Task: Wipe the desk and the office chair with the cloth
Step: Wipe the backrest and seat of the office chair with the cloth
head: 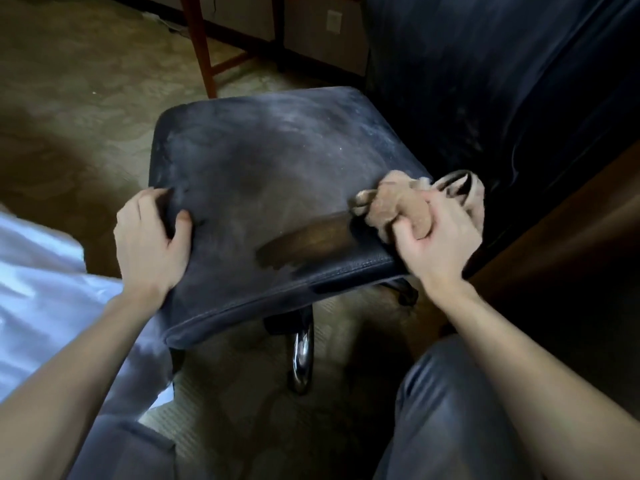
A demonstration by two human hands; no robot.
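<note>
Seat (263, 174): dust lies left of cloth (391, 209); right hand (436, 244) fingers (408, 233) bunch cloth at seat's right edge; left hand (152, 240) clasps seat's left edge

The office chair (263, 174) has a dark, leather-like seat filmed with pale grey dust. A darker, clean streak (304, 242) crosses the seat near its front right. The dark backrest (485, 81) rises at the upper right, and a chrome leg (303, 355) shows beneath. The left hand (149, 244) grips the seat's left edge. The cloth (391, 206) is tan and crumpled, bunched in the right hand (440, 244) at the streak's right end, with part trailing off the seat's right edge. The counter (571, 202) shows only as a brown wooden edge just right of the seat.
</note>
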